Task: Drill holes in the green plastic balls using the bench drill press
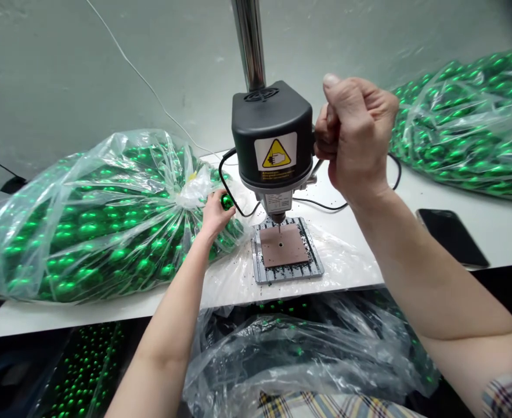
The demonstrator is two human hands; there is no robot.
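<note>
A small bench drill press with a black housing and a yellow warning sticker stands before me. My right hand is closed in a fist at the right side of its housing, around the feed lever, which is mostly hidden by the fingers. My left hand is closed on a shiny green ball beside a tied plastic bag full of similar balls. Below the thin drill bit, a brownish square board with a dark hole lies on the slotted grey base plate.
Another clear bag of green balls rests at the right. A black phone lies near the table's front edge. Black cable loops behind the drill. Crumpled plastic with green balls inside sits below the edge. Dark shavings litter the base plate.
</note>
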